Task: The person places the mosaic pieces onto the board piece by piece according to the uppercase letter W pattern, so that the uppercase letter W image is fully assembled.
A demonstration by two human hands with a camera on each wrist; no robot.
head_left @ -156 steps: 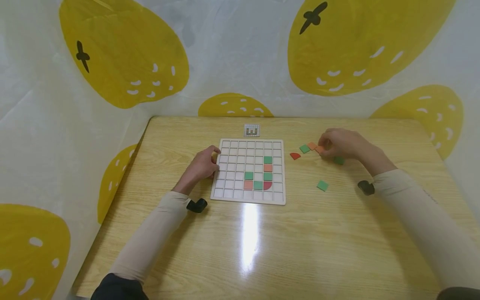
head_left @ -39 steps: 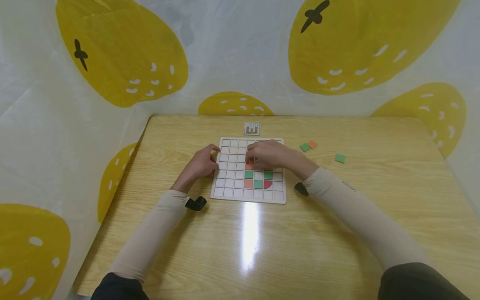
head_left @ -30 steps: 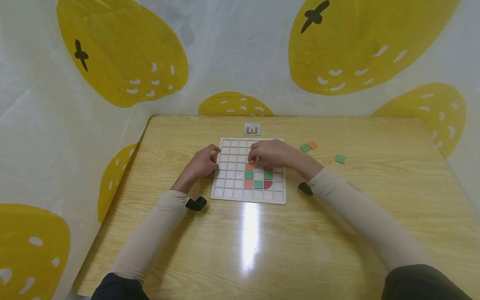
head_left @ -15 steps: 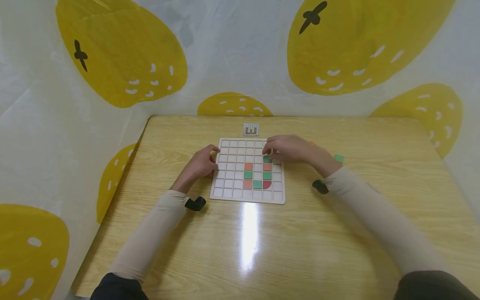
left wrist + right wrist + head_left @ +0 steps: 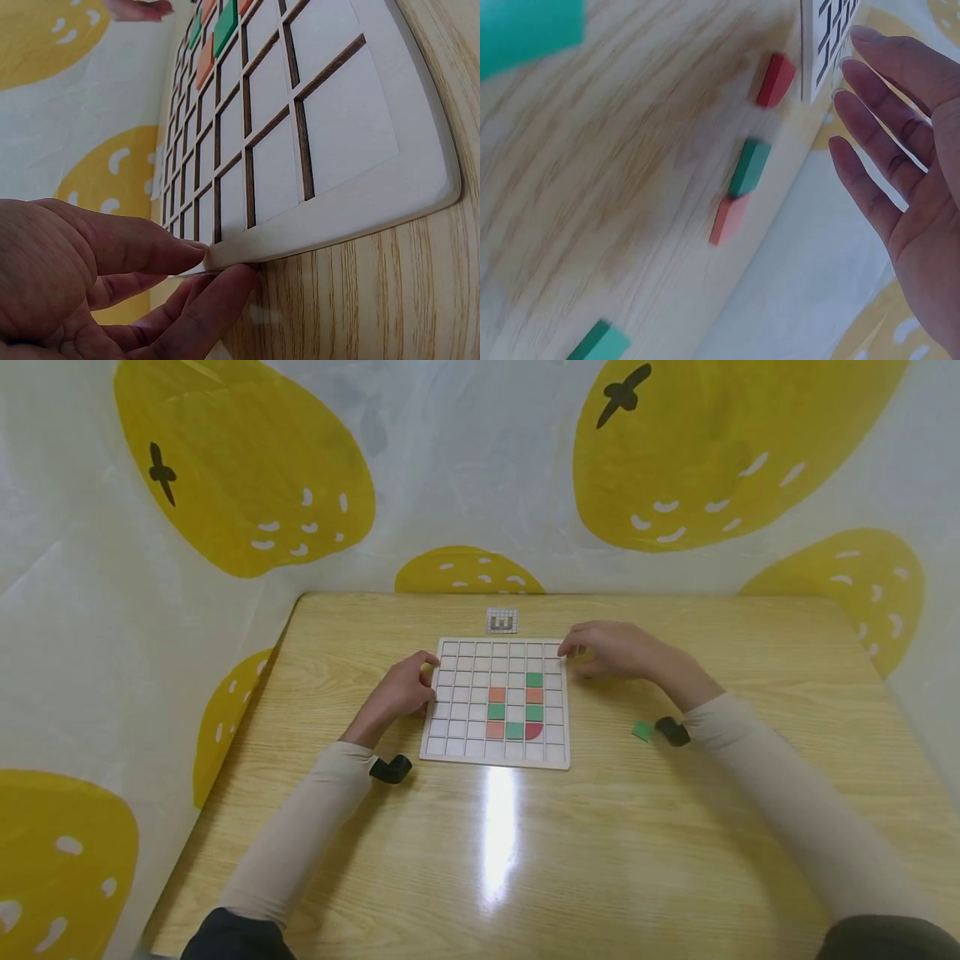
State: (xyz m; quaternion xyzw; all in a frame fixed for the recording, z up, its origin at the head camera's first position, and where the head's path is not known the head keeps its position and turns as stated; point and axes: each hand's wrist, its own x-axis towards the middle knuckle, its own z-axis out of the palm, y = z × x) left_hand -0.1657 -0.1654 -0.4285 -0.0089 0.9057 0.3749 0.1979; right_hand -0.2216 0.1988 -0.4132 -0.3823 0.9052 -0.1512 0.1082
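Note:
A white grid board (image 5: 454, 695) lies on the wooden table, and my left hand (image 5: 401, 688) pinches its left edge. In the left wrist view the thumb lies at the board's rim (image 5: 330, 234), with a fingertip against its side. Green and orange square tiles and a red quarter-round tile (image 5: 533, 731) form a U in the cells; an orange tile (image 5: 497, 694) tops its left arm. My right hand (image 5: 626, 653) hovers by the board's upper right edge, fingers apart and holding nothing. Beneath it, the right wrist view shows loose red (image 5: 776, 80), green (image 5: 750, 167) and orange (image 5: 729, 219) tiles.
Behind the board lies a small card (image 5: 502, 621) with a printed grid pattern. A loose green tile (image 5: 642, 731) rests near the right wrist's black camera (image 5: 672, 732). Another green tile (image 5: 600, 343) shows low in the right wrist view. A white cloth with yellow fruit prints hangs behind the table.
My right hand took an orange tile from the loose ones, set it atop the left column of the U, let go, and moved back right off the board. My left hand has stayed put.

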